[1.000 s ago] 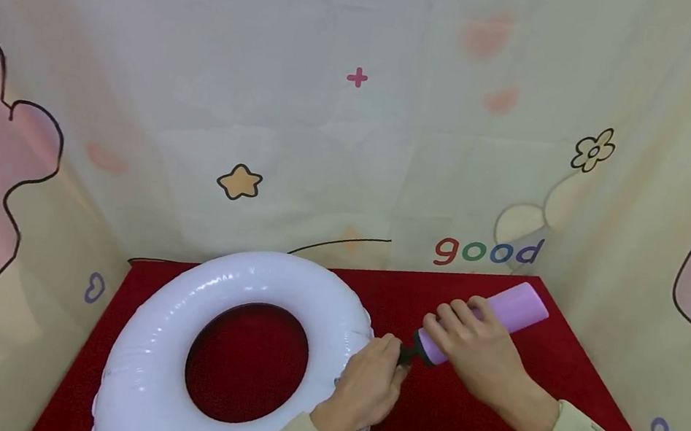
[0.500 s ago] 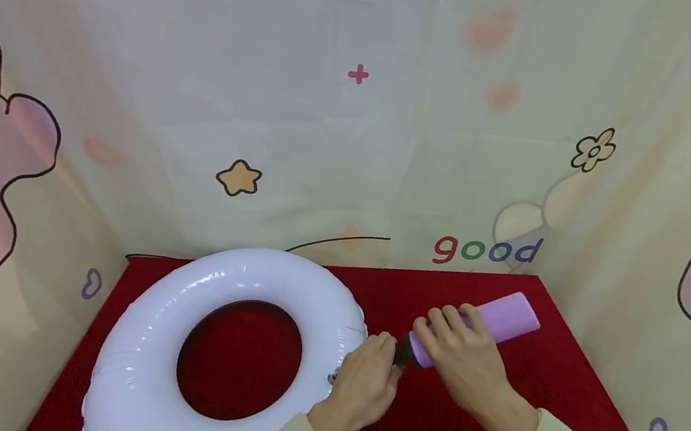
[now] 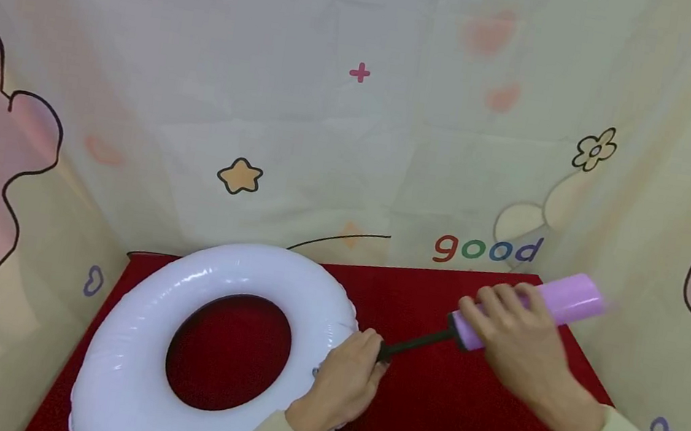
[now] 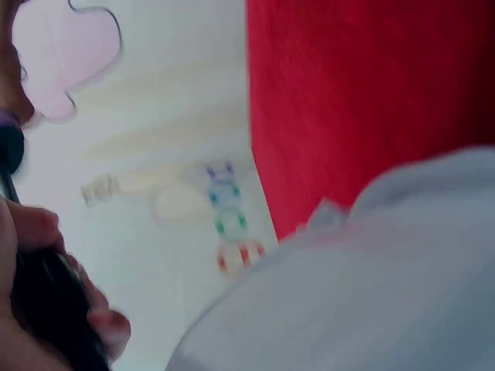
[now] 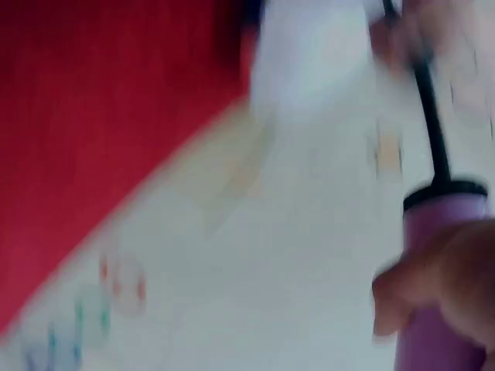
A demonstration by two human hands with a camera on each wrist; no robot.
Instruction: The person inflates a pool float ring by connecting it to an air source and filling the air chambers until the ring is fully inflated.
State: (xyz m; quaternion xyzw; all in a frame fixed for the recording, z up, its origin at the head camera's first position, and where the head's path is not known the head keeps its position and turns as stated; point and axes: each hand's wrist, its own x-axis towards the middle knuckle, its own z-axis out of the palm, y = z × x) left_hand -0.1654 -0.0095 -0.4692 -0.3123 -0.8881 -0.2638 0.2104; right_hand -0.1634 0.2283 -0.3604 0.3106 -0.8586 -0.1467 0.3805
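Observation:
A purple hand pump (image 3: 569, 297) slants up to the right in the head view, its black rod (image 3: 416, 343) drawn out of the barrel. My right hand (image 3: 521, 336) wraps around the purple barrel; the right wrist view shows the thumb (image 5: 402, 297) across it. My left hand (image 3: 343, 381) grips the black handle (image 4: 54, 301) at the rod's other end, fingers curled round it in the left wrist view. Just left of that hand lies a puffed-up white swim ring (image 3: 129, 340), partly covered by the hand and sleeve.
The ring rests on a red-covered table (image 3: 423, 418). Behind and at both sides hangs a pale cloth backdrop (image 3: 306, 114) printed with hearts, a star and the word "good". The table's back edge meets this cloth.
Half a second ago the barrel sat close to my left hand. My right hand has since pulled it up and right, baring the rod. My left hand and the ring appear shifted slightly left.

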